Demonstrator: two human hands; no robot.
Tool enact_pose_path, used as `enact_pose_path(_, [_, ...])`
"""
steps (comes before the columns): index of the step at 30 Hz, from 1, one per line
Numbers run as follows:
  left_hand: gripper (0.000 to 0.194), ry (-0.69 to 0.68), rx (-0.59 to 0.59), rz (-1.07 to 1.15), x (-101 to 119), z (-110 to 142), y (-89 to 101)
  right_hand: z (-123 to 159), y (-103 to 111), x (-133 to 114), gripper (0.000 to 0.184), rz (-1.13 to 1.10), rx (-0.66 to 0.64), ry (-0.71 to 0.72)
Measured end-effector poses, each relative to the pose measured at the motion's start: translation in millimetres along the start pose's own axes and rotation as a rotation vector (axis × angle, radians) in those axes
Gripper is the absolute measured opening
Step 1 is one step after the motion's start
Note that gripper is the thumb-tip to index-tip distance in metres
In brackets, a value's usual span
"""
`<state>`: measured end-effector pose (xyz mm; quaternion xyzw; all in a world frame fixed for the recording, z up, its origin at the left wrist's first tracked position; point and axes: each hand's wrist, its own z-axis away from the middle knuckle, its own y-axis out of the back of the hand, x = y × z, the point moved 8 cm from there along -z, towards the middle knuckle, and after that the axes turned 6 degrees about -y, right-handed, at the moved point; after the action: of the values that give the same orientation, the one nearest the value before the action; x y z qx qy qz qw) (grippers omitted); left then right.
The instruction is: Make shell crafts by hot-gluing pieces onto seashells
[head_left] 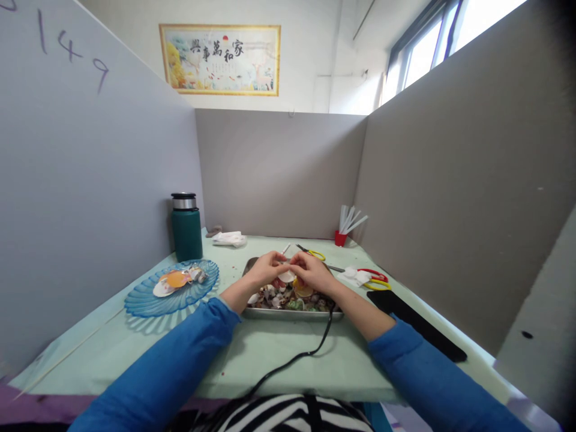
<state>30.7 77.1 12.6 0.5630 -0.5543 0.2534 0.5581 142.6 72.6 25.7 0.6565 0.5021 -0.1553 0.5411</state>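
My left hand (269, 269) and my right hand (311, 273) meet above a metal tray (292, 315), fingers bent and pinched together. Between them is a pale, fan-shaped seashell (287, 276), gripped from both sides and partly covered by the fingers. Many small shells (271, 296) in mixed brown, white and green fill the tray just beneath. An orange-yellow shell (302, 290) lies there too, below my right fingers. Off to the left, a blue scalloped plate (137, 300) carries white and orange shells (174, 279) and a few smaller pieces.
A green bottle (186, 231) stands behind the plate, near a white packet (228, 239). Yellow-handled scissors (317, 255), a red cup (341, 239) of white sticks, crumpled tissue (353, 276) and a flat black object (416, 324) lie rightward. A black cable (292, 360) crosses the front. Grey partitions (281, 174) enclose the table.
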Motion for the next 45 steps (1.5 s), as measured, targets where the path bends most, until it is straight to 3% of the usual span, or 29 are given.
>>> enact_pose_path(18, [0.026,-0.034,-0.003,-0.004,1.5,-1.0,1.9,1.0,-1.0,-7.2,0.016,0.075,0.002,0.137])
enact_pose_path(32, [0.028,-0.035,-0.042,-0.093,2.0,1.2,-2.8,-0.8,0.2,-1.4,0.011,0.121,0.037,0.089])
enact_pose_path(40, [0.029,-0.022,0.045,-0.112,1.9,-1.2,5.1,0.1,-3.2,-2.2,0.019,0.122,-0.007,0.097])
enact_pose_path(45, [0.032,-0.036,0.024,-0.107,0.9,-1.6,3.6,1.1,-2.4,-4.4,0.020,0.195,0.004,0.102])
